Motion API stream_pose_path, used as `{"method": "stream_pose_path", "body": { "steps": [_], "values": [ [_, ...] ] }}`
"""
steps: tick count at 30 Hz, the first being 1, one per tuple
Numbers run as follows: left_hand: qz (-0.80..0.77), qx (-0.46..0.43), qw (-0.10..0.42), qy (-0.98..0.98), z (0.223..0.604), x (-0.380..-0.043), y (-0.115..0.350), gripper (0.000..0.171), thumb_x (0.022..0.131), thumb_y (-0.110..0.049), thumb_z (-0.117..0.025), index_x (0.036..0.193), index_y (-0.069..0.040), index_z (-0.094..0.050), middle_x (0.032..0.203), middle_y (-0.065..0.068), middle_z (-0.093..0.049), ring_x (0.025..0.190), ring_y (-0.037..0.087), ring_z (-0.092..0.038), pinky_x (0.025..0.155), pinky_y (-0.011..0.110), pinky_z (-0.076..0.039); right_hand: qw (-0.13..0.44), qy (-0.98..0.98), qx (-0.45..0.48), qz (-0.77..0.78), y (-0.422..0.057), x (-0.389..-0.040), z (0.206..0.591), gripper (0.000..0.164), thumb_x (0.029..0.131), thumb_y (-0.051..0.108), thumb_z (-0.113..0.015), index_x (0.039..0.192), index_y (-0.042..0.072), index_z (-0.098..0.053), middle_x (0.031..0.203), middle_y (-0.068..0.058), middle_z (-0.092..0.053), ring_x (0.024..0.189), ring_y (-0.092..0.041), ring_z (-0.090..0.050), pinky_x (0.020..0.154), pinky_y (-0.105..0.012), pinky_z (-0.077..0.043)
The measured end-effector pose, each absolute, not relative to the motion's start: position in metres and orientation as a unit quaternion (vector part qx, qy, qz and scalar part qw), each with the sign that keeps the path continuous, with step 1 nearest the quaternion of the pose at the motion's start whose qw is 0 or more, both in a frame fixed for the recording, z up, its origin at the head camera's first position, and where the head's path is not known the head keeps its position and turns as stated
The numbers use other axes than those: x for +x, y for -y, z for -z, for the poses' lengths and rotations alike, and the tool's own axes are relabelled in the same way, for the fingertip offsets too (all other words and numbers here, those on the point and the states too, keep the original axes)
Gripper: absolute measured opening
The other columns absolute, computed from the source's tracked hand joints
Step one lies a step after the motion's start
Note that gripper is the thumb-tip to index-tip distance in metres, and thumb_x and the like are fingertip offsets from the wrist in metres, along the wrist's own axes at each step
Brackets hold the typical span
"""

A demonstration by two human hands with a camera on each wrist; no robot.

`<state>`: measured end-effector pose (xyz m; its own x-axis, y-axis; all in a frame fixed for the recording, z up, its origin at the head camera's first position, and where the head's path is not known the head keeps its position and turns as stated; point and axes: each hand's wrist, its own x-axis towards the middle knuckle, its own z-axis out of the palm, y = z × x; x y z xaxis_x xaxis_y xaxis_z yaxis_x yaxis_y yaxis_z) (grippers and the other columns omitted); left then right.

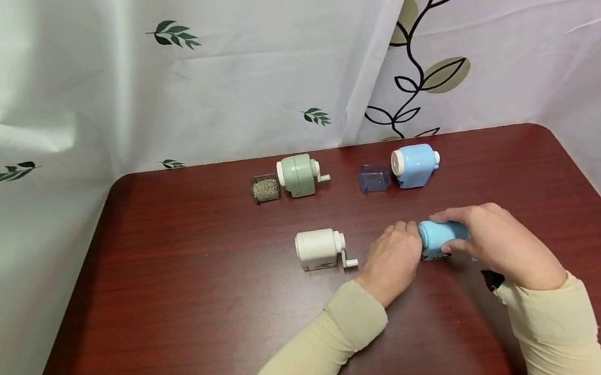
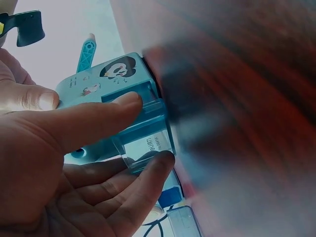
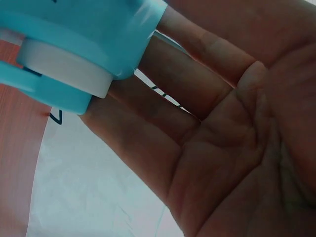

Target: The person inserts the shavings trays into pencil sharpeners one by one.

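A bright blue crank pencil sharpener [image 1: 437, 233] stands on the table between the two hands. My right hand [image 1: 501, 245] grips its body from the right, thumb on the near side and fingers round the far side. In the right wrist view its white collar and blue crank [image 3: 59, 94] show past the fingers. My left hand [image 1: 395, 263] is at the sharpener's left end. There, in the left wrist view, thumb and fingers pinch the see-through shavings drawer [image 2: 145, 148], which sticks partly out of the body. A cartoon picture [image 2: 117, 69] decorates the sharpener's side.
A white sharpener [image 1: 317, 248] stands left of my left hand. Farther back are a green sharpener [image 1: 300, 174] beside a drawer of shavings [image 1: 266, 189], and a light blue sharpener [image 1: 416, 163] beside a see-through blue drawer [image 1: 375, 177]. A white curtain [image 1: 240, 93] hangs behind the table.
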<state>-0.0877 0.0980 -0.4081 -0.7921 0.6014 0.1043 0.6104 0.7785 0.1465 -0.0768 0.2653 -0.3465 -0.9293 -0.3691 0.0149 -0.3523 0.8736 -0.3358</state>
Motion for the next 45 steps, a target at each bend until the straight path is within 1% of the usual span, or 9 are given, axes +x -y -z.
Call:
{"method": "stream_pose_path", "body": {
  "steps": [7, 10, 17, 24, 29, 39, 45],
  "values": [
    [0.080, -0.325, 0.044, 0.941, 0.409, -0.087, -0.100, 0.025, 0.089, -0.017, -0.063, 0.109, -0.002, -0.058, 0.089, 0.003, -0.058, 0.076, 0.013, -0.054, 0.066, 0.023, -0.052, 0.010, -0.966, -0.198, 0.163, -0.267, -0.079, 0.348, 0.042, 0.066, 0.012, -0.083, 0.106, 0.007, -0.070, 0.091, -0.007, -0.069, 0.070, -0.020, -0.058, 0.065, -0.038, -0.047],
    [0.088, -0.320, 0.042, 0.942, 0.408, -0.088, -0.101, 0.025, 0.089, -0.017, -0.063, 0.109, -0.002, -0.057, 0.088, 0.003, -0.058, 0.075, 0.013, -0.054, 0.064, 0.023, -0.052, 0.009, -0.966, -0.200, 0.162, -0.267, -0.079, 0.349, 0.043, 0.066, 0.012, -0.083, 0.106, 0.006, -0.069, 0.090, -0.008, -0.069, 0.069, -0.020, -0.058, 0.064, -0.039, -0.047],
    [0.119, -0.302, 0.018, 0.946, 0.408, -0.091, -0.102, 0.044, 0.082, -0.022, -0.072, 0.115, -0.002, -0.050, 0.088, 0.003, -0.059, 0.076, 0.013, -0.056, 0.063, 0.025, -0.051, 0.011, -0.966, -0.201, 0.162, -0.267, -0.080, 0.348, 0.043, 0.066, 0.012, -0.083, 0.105, 0.006, -0.069, 0.091, -0.008, -0.069, 0.070, -0.020, -0.058, 0.064, -0.039, -0.047],
    [0.134, -0.299, 0.003, 0.945, 0.408, -0.092, -0.103, 0.059, 0.080, -0.022, -0.074, 0.126, 0.001, -0.045, 0.096, 0.005, -0.061, 0.083, 0.014, -0.058, 0.068, 0.026, -0.052, 0.009, -0.965, -0.202, 0.165, -0.267, -0.080, 0.348, 0.043, 0.066, 0.013, -0.083, 0.106, 0.006, -0.070, 0.092, -0.009, -0.069, 0.071, -0.021, -0.059, 0.065, -0.041, -0.048],
    [0.141, -0.294, -0.001, 0.945, 0.408, -0.092, -0.104, 0.065, 0.078, -0.023, -0.076, 0.129, 0.000, -0.043, 0.100, 0.006, -0.062, 0.085, 0.014, -0.058, 0.070, 0.026, -0.052, 0.011, -0.966, -0.197, 0.167, -0.267, -0.079, 0.349, 0.043, 0.066, 0.012, -0.083, 0.106, 0.007, -0.070, 0.092, -0.009, -0.069, 0.071, -0.021, -0.059, 0.066, -0.041, -0.048],
    [0.147, -0.290, -0.009, 0.946, 0.408, -0.092, -0.106, 0.069, 0.077, -0.026, -0.078, 0.131, -0.002, -0.042, 0.103, 0.005, -0.062, 0.088, 0.014, -0.058, 0.069, 0.026, -0.052, 0.011, -0.967, -0.193, 0.166, -0.266, -0.079, 0.348, 0.042, 0.066, 0.011, -0.083, 0.105, 0.008, -0.070, 0.091, -0.007, -0.069, 0.071, -0.021, -0.059, 0.066, -0.041, -0.048],
    [0.151, -0.288, -0.011, 0.946, 0.409, -0.093, -0.108, 0.067, 0.077, -0.026, -0.077, 0.129, -0.003, -0.043, 0.102, 0.004, -0.062, 0.086, 0.013, -0.058, 0.068, 0.026, -0.052, 0.011, -0.966, -0.193, 0.169, -0.267, -0.078, 0.348, 0.043, 0.065, 0.011, -0.083, 0.105, 0.009, -0.070, 0.091, -0.006, -0.069, 0.071, -0.020, -0.059, 0.066, -0.041, -0.048]
  ]
}}
